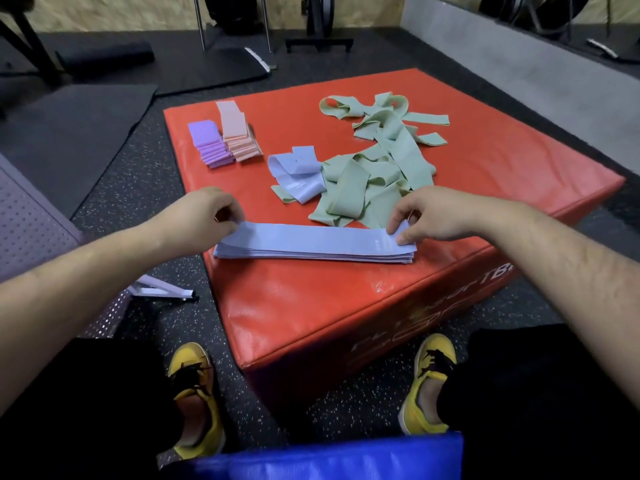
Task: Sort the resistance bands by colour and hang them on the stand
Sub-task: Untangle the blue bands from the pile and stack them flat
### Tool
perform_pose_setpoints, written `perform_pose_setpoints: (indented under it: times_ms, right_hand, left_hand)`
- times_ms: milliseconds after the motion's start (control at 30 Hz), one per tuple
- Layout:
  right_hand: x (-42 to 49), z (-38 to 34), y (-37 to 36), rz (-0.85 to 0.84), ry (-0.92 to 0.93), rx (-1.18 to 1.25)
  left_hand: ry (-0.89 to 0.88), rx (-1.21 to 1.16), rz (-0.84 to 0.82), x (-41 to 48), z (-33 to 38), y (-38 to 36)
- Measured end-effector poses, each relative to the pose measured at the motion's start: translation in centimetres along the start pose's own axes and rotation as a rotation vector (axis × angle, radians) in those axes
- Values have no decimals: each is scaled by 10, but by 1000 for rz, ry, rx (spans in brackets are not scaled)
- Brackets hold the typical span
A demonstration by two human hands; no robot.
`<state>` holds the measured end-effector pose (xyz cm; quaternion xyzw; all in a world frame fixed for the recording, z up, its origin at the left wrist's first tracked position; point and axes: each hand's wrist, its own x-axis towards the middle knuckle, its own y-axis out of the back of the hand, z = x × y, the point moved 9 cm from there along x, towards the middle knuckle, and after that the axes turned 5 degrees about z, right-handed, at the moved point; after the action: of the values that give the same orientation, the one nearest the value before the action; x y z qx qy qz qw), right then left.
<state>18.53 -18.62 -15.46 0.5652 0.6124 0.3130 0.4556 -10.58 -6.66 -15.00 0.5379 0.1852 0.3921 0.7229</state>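
A flat stack of blue bands (311, 244) lies along the near edge of the red padded box (346, 306). My left hand (204, 216) pinches the stack's left end. My right hand (426, 216) pinches the top band at the right end. Behind the stack sit two loose blue bands (296, 171) beside a tangled heap of green bands (377, 157). A folded purple pile (209, 143) and a folded pink pile (239, 133) stand at the box's far left.
The box stands on speckled black gym flooring (138, 188). Black mats (86, 116) lie at the far left, and metal stand legs (235, 26) rise at the back. A white bracket (162, 289) lies by the box. A blue pad (329, 459) is under me.
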Motion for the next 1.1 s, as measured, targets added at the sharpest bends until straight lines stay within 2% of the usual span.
perform_pose_setpoints:
  times_ms: [167, 333, 533, 767, 933, 1100]
  right_hand:
    - [4, -8, -7, 37, 82, -175]
    - [0, -27, -15, 21, 163, -215]
    - [3, -25, -23, 35, 152, -271]
    - [2, -31, -18, 51, 175, -348]
    - [19, -61, 3, 183, 224, -276]
    - [60, -89, 0, 213, 259, -258]
  left_hand:
    - [-175, 125, -1, -2, 14, -8]
    - [-296, 151, -172, -5, 40, -28]
    - [-241, 51, -260, 1, 38, -43]
    - [-251, 52, -277, 5, 42, -42]
    - [-241, 27, -201, 24, 52, -34]
    - [-214, 39, -137, 63, 53, -35]
